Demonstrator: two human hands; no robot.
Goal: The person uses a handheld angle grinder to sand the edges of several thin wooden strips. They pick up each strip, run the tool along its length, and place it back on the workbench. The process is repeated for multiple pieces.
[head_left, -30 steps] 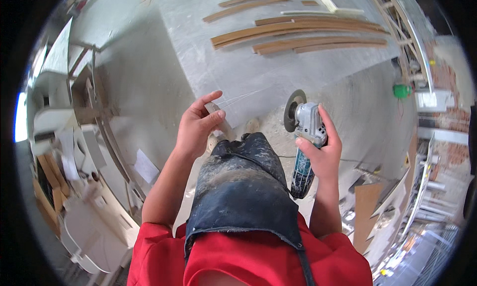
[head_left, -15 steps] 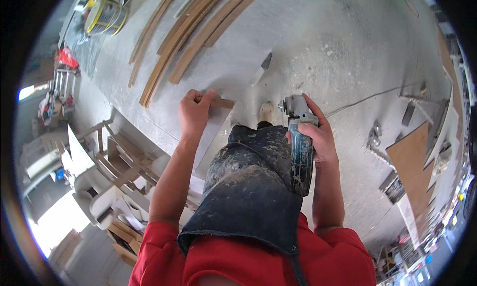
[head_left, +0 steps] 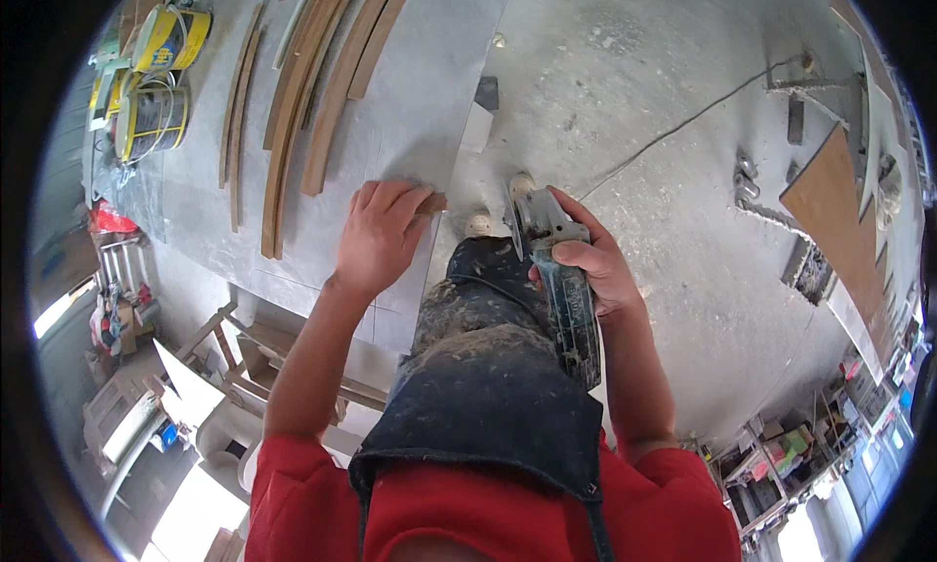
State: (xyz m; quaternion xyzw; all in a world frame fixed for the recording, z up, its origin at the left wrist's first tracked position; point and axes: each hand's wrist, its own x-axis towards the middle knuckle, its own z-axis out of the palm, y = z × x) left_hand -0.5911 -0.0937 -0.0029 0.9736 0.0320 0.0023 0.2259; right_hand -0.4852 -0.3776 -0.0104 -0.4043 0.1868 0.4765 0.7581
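My left hand (head_left: pixel 384 232) is closed on a short brown wood strip (head_left: pixel 432 203) at the right edge of the grey table (head_left: pixel 410 123). Most of that piece is hidden under my fingers; only its end sticks out past them. In my right hand (head_left: pixel 603 269) is an angle grinder (head_left: pixel 569 313) with a dark teal body, my thumb resting on top of it. Its grey head and thin disc (head_left: pixel 516 220) point away from me, a short gap to the right of the strip's end. Whether the disc spins cannot be told.
Several long brown wood strips (head_left: pixel 310 113) lie on the table's far left part. Yellow and black buckets (head_left: pixel 154 121) stand beyond them. A cable (head_left: pixel 673 132) runs over the dusty floor to the right. Brown board (head_left: pixel 835 225) pieces stand at the far right, and wooden frames (head_left: pixel 259 352) at the left.
The view has shifted toward the right. My left hand has rolled over, so its back faces up and covers more of the strip. The grinder has come left, nearer to the strip.
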